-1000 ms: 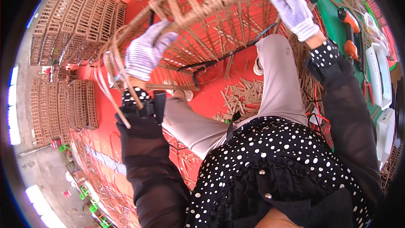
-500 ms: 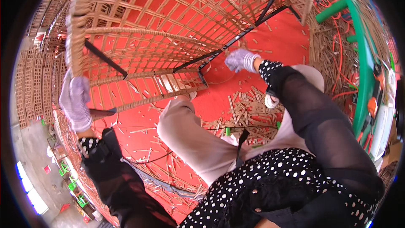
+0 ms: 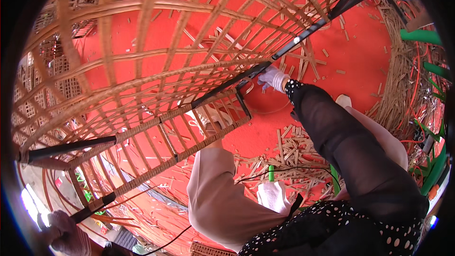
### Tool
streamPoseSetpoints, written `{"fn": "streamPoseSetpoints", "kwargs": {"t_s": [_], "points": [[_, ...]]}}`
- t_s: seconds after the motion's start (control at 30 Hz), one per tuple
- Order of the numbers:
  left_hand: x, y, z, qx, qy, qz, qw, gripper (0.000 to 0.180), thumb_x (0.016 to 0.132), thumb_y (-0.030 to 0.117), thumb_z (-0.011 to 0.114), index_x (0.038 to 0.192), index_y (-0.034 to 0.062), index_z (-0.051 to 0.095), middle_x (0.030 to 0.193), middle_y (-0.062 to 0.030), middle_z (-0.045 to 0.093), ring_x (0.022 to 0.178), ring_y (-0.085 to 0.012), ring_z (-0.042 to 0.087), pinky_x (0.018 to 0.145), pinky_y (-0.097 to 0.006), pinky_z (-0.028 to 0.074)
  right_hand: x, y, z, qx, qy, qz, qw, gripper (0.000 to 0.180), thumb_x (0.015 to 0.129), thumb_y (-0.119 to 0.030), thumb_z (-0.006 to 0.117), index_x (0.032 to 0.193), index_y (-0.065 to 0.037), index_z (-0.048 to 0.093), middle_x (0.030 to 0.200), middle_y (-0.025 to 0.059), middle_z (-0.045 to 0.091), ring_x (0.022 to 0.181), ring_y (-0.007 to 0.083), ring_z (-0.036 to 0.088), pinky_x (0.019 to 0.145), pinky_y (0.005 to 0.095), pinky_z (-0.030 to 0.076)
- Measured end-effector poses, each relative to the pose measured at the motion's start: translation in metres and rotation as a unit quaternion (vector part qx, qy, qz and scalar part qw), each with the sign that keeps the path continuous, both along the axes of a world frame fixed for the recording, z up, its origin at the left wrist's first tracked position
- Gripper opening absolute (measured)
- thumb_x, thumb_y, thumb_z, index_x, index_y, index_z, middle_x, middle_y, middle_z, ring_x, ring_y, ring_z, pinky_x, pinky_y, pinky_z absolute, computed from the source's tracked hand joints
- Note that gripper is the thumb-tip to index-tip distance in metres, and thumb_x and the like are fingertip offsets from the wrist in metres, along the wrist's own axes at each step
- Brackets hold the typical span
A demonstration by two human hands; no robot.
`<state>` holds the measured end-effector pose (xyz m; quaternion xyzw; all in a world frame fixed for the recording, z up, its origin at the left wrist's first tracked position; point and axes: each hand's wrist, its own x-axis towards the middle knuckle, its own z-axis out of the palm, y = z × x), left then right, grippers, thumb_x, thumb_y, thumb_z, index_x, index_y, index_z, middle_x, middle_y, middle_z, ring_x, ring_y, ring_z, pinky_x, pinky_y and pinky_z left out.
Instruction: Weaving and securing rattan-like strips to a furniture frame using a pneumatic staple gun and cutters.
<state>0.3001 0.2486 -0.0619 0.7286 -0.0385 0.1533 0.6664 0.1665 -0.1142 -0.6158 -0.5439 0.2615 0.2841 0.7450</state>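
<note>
A large openwork wicker furniture frame [image 3: 156,73] stands tilted before me, brown woven strips over black metal bars. At its lower left corner my gloved left hand [image 3: 68,234] is closed around the edge; shadow and the picture rim hide part of the grip. My right hand [image 3: 272,78], in a pale striped glove, is closed at the long black bar [image 3: 289,45] along the frame's lower side. Some of its fingers are hidden behind that bar. A narrow ladder-like section [image 3: 177,137], wrapped along its rails, runs between both hands, close above my left leg.
Cut strips [image 3: 303,151] lie scattered over the red floor covering [image 3: 265,128]. A long heap of strips [image 3: 398,76] lines the right side, beside green bars [image 3: 422,36] and an orange cord [image 3: 414,97]. A black cable [image 3: 284,168] crosses near my legs.
The wicker frame has turned and swung toward me and to the left. My left hand has come down to the lower left with it; my right hand stays by the black bar.
</note>
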Motion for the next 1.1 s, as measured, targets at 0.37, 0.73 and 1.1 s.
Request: {"fn": "streamPoseSetpoints", "kwargs": {"t_s": [0.37,0.73,1.1], "points": [[0.009,-0.014,-0.02,0.238,-0.115,0.046,0.963,0.01,0.08,0.008,0.053,0.087,0.0032,0.046,0.065,-0.0009,0.032,0.054,-0.0123,0.034,0.05,-0.024,0.031,-0.033,-0.067,0.007,-0.516,-0.026,0.491,0.701,0.026,0.084,-0.021,0.045,0.099,-0.009,0.063,0.095,0.0126,0.063,0.09,0.0294,0.06,0.074,0.0399,0.05],[-0.003,-0.016,-0.023,0.243,-0.06,-0.004,0.968,0.031,0.086,0.024,0.047,0.103,-0.0006,0.05,0.061,-0.0004,0.034,0.051,-0.0061,0.03,0.044,-0.021,0.02,-0.04,-0.059,0.018,-0.564,-0.064,0.455,0.686,0.024,0.084,-0.019,0.048,0.099,-0.008,0.063,0.099,0.0172,0.061,0.089,0.0315,0.06,0.075,0.0427,0.049],[0.009,0.021,-0.003,0.19,-0.151,-0.092,0.966,0.028,0.084,0.027,0.054,0.101,0.0061,0.049,0.059,-0.0041,0.049,0.039,-0.0145,0.043,0.035,-0.027,0.037,0.022,-0.031,-0.007,-0.1,-0.087,-0.09,0.987,0.012,0.081,0.001,0.052,0.092,-0.003,0.055,0.068,0.0087,0.059,0.054,0.018,0.058,0.041,0.0287,0.046]]}}
